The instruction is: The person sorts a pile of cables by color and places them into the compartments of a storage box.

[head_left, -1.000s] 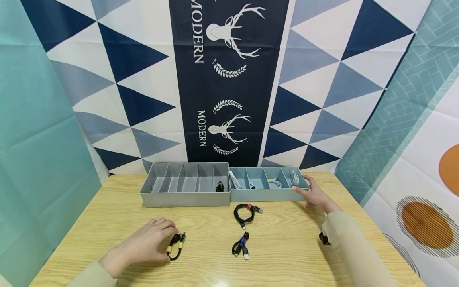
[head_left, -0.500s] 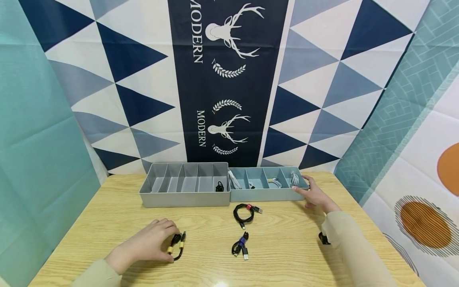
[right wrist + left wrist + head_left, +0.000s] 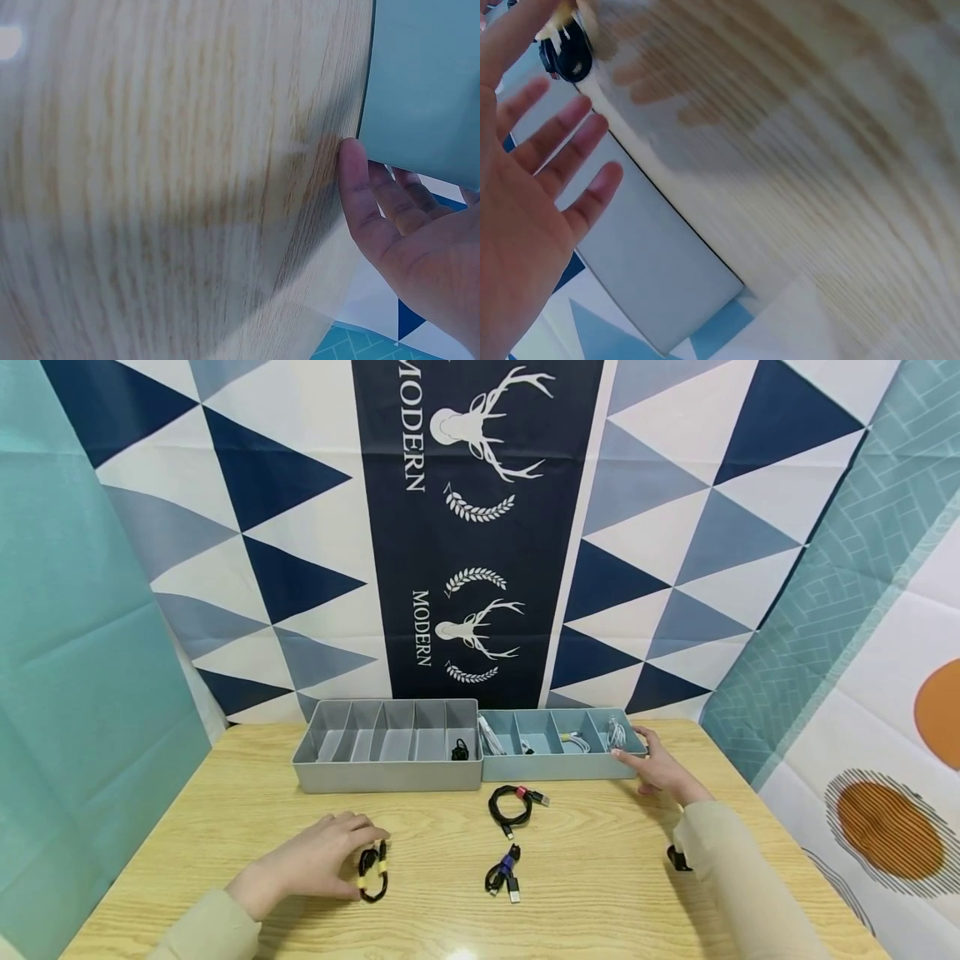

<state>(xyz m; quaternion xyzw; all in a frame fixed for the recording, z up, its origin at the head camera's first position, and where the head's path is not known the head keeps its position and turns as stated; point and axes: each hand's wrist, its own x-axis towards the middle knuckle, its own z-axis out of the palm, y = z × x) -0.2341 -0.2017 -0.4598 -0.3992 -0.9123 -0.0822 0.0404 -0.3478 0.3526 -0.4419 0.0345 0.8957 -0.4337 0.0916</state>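
In the head view, my left hand [image 3: 322, 864] is at the left front of the table, over a coiled black cable [image 3: 385, 887] with yellow ties. Thumb and index finger pinch the coil, the index finger at its upper end; the left wrist view shows the other fingers spread loosely. My right hand [image 3: 662, 770] rests on the right end of the blue divided box [image 3: 558, 768], thumb at the front rim. In the right wrist view, its relaxed fingers lie against the box's end. Several compartments of the blue box hold white cables [image 3: 615, 735].
A grey divided box [image 3: 390, 778] adjoins the blue one, with a black cable [image 3: 460, 751] in its rightmost compartment. Two coiled black cables lie mid-table, one with a red tie [image 3: 491, 810], one with a blue tie [image 3: 506, 866]. A small black item [image 3: 678, 860] shows beside the right sleeve.
My left hand has shifted slightly right, its index finger reaching farther over the cable's top. The yellow-tied coil has turned and moved a little right. My right hand keeps its place.
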